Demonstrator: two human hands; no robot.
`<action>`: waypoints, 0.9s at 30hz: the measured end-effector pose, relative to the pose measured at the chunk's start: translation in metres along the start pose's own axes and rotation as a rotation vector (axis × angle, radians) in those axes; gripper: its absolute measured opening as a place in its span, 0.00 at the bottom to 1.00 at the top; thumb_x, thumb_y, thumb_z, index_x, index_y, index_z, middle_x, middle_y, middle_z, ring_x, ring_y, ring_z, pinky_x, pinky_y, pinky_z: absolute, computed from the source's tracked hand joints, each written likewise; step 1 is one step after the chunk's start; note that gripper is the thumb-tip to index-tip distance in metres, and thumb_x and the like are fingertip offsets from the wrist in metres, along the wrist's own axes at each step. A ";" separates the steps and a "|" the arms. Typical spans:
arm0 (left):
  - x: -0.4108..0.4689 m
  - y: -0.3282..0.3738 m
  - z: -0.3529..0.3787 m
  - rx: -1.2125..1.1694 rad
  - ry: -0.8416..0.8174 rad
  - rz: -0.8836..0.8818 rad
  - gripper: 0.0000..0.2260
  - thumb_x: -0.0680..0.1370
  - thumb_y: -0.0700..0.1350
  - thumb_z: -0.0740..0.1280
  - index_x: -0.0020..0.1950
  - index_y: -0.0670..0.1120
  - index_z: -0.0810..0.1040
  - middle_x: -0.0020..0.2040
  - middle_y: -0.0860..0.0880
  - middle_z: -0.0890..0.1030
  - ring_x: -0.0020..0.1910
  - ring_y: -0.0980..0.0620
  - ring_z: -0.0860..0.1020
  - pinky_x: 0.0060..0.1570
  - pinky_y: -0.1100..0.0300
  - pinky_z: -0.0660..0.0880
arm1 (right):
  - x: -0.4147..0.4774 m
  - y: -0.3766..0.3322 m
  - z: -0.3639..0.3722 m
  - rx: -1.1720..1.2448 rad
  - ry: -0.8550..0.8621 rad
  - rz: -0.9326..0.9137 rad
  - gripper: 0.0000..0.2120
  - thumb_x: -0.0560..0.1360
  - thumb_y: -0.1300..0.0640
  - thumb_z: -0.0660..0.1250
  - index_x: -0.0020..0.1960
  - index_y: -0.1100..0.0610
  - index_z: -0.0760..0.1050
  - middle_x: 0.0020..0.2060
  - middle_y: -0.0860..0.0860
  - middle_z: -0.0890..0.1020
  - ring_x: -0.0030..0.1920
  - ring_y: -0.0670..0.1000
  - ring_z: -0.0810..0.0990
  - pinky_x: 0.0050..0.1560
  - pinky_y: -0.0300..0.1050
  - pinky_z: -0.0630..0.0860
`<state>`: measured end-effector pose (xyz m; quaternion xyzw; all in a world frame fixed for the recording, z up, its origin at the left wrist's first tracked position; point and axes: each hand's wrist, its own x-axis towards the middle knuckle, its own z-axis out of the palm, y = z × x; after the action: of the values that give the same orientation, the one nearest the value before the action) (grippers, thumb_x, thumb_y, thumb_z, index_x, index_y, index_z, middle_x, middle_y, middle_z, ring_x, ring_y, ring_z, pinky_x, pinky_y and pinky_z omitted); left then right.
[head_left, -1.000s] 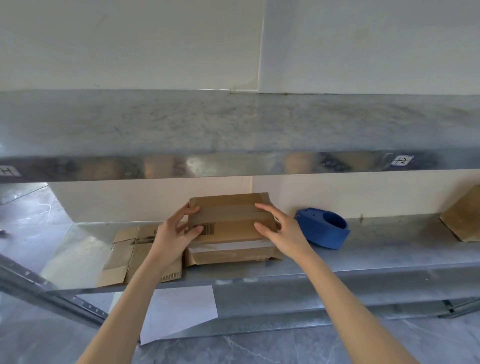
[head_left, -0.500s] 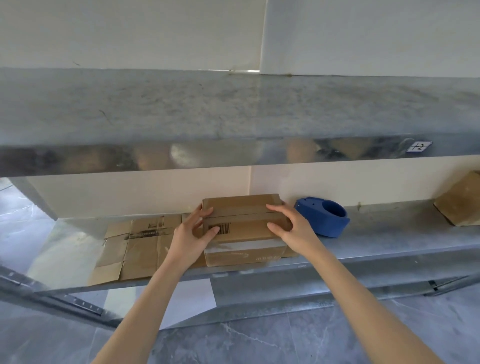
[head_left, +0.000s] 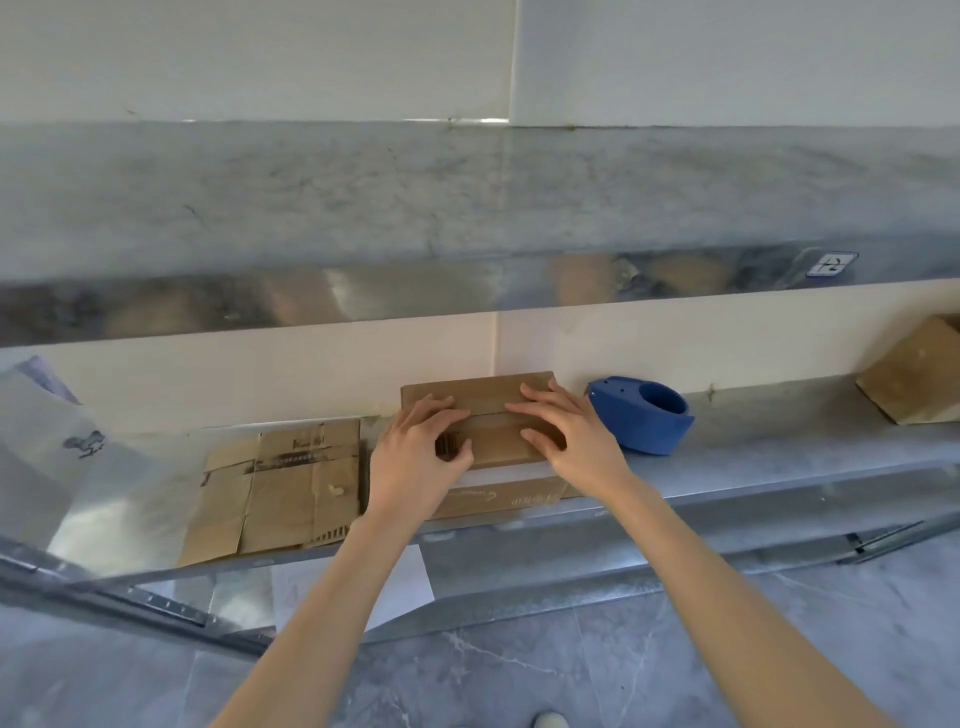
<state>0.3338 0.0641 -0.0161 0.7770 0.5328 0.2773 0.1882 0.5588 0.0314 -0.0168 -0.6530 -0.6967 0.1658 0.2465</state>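
Presently, both hands lie on top of the cardboard box (head_left: 485, 395), which stands on the lower metal shelf (head_left: 753, 467) with its back close to the wall; whether it touches the wall cannot be told.

The left hand (head_left: 415, 457) lies flat on the 9 o'clock half of the lid. Its fingers are extended across the flaps, and the thumb is beside a dark printed patch near the front edge. It grips nothing.

The right hand (head_left: 571, 441) lies flat on the 3 o'clock half of the lid, fingers straight and slightly spread, palm down. It also grips nothing. The fingertips of the two hands are near each other at the seam where the top flaps meet. A pale strip runs along the upper front of the box.

Flattened cardboard (head_left: 280, 488) lies on the shelf at 9 o'clock of the box, just beside it. A blue tape dispenser (head_left: 641, 415) stands at 3 o'clock, near the right hand but apart from it. A second box (head_left: 919, 384) sits tilted at the far 3 o'clock end of the shelf, well apart.

The upper shelf (head_left: 467, 208) runs across at 12 o'clock and bears a small label (head_left: 831, 264) on its front lip. A white sheet (head_left: 410, 587) lies below the lower shelf at 6 o'clock.
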 end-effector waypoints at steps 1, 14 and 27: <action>-0.001 0.003 0.003 0.014 0.023 -0.013 0.14 0.74 0.52 0.70 0.60 0.56 0.81 0.65 0.59 0.77 0.69 0.55 0.70 0.62 0.58 0.68 | 0.001 0.000 0.002 0.001 0.013 0.001 0.17 0.80 0.49 0.64 0.68 0.38 0.73 0.72 0.38 0.69 0.77 0.45 0.57 0.75 0.51 0.54; -0.005 0.009 0.012 -0.104 0.077 -0.154 0.11 0.75 0.54 0.71 0.57 0.61 0.81 0.68 0.63 0.75 0.73 0.62 0.64 0.64 0.54 0.71 | 0.014 0.078 -0.035 -0.071 0.196 0.166 0.16 0.78 0.54 0.67 0.65 0.52 0.74 0.59 0.52 0.76 0.61 0.55 0.73 0.55 0.46 0.71; -0.002 0.016 0.014 -0.129 0.065 -0.175 0.11 0.75 0.50 0.72 0.57 0.60 0.82 0.64 0.67 0.73 0.69 0.70 0.62 0.55 0.77 0.58 | 0.032 0.169 -0.055 -0.219 -0.290 0.268 0.31 0.75 0.50 0.69 0.74 0.44 0.59 0.55 0.56 0.80 0.47 0.58 0.79 0.46 0.51 0.77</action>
<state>0.3536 0.0562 -0.0183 0.7044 0.5854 0.3188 0.2439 0.7292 0.0737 -0.0610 -0.7317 -0.6458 0.2127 0.0472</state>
